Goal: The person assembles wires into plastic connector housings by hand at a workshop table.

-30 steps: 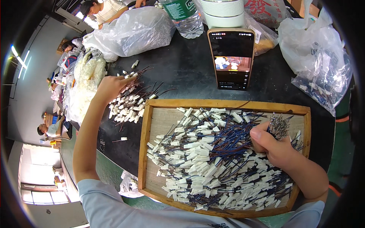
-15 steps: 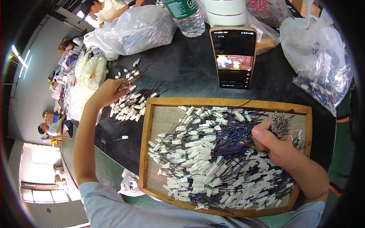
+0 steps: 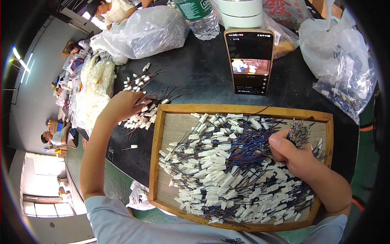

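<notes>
My left hand (image 3: 125, 106) reaches into a loose pile of white connectors (image 3: 143, 118) with dark brown wires, left of the wooden tray (image 3: 241, 108). Its fingers are curled closed around some of these wired connectors, though the fingertips are partly hidden. Over the tray's right side, my right hand (image 3: 295, 157) is closed in a fist round a bundle of wires (image 3: 300, 134), whose bare metal terminals stick up above the thumb. Beneath it, the tray holds a thick layer of white connectors (image 3: 215, 166) on blue and brown wires.
A phone (image 3: 249, 61) stands upright behind the tray, before a pale green container (image 3: 241, 14). A water bottle (image 3: 199, 18) and plastic bags (image 3: 148, 32) line the table's back; another clear bag (image 3: 343, 61) lies right. Other people (image 3: 113, 12) sit at far left.
My left hand has moved down and slightly right into the pile; the wired connectors it held up now lie spread behind it. My right hand and its bundle have hardly moved.
</notes>
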A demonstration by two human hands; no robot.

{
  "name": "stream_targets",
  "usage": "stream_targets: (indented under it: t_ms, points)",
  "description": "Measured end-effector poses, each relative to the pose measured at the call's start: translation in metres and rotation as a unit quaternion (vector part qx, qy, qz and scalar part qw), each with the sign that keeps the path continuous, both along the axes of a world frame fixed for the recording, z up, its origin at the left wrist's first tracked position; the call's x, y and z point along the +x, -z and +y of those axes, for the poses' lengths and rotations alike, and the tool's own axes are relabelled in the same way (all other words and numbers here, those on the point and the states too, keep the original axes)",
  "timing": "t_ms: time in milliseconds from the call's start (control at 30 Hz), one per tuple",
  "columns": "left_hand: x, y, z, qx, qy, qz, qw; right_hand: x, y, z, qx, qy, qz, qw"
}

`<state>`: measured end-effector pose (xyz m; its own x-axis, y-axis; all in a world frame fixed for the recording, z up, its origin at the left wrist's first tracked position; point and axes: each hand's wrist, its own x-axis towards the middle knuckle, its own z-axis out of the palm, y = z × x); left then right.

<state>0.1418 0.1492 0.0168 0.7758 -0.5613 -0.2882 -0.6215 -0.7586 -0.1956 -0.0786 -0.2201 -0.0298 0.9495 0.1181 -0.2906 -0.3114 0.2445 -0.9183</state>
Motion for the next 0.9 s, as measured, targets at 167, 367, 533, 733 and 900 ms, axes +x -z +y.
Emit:
stream_targets:
  t_ms: [167, 367, 533, 733, 900]
  points:
    - [0.002, 0.008, 0.005, -0.006, 0.025, -0.043, 0.999, 0.000, 0.001, -0.002, 0.014, -0.015, -0.007, 1.000]
    - [0.000, -0.008, 0.001, -0.058, -0.022, 0.018, 0.998, 0.001, 0.001, -0.001, -0.005, -0.013, -0.007, 1.000]
    - [-0.005, -0.001, 0.001, -0.023, 0.037, 0.034, 0.998, 0.001, 0.000, -0.001, -0.014, -0.013, -0.006, 1.000]
    - [-0.009, 0.012, -0.003, 0.029, 0.023, -0.006, 0.999, 0.001, -0.001, -0.001, -0.019, -0.020, -0.005, 1.000]
    - [-0.004, 0.004, 0.013, -0.071, 0.042, 0.008, 0.997, 0.001, 0.001, -0.002, -0.002, -0.031, -0.012, 0.999]
